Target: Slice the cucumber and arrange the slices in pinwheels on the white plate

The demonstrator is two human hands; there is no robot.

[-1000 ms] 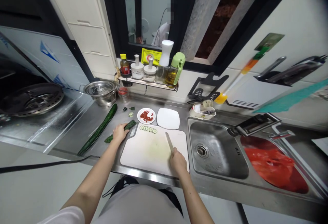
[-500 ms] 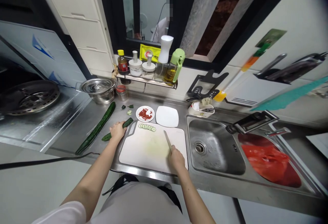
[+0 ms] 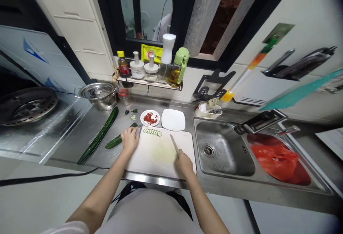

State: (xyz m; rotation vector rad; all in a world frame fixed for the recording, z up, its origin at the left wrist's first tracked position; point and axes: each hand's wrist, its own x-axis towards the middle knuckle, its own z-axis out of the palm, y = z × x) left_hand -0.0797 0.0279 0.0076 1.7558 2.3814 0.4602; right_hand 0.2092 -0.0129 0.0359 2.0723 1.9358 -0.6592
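Note:
My left hand (image 3: pixel 130 139) is at the left edge of the white cutting board (image 3: pixel 150 159), its fingers curled over the right part of a dark green cucumber (image 3: pixel 114 142). Both ends of that cucumber show beside the hand; its middle is covered, so I cannot tell if it is one piece. On the board's right side my right hand (image 3: pixel 184 163) grips a knife (image 3: pixel 174 144), its blade pointing away from me. A row of cucumber slices (image 3: pixel 152 132) lies along the board's far edge. Another long cucumber (image 3: pixel 99 135) rests on the counter farther left.
Behind the board are a plate with chopped red pieces (image 3: pixel 150 118) and a white square plate (image 3: pixel 173 119). Cucumber scraps (image 3: pixel 133 117) lie nearby. A lidded steel pot (image 3: pixel 102 98) stands back left. The sink (image 3: pixel 225 152) adjoins on the right; bottles (image 3: pixel 175 71) stand on a shelf.
My left hand has shifted right along the cucumber, uncovering more of its left part. The knife and my right hand have stayed put. The view has shifted slightly.

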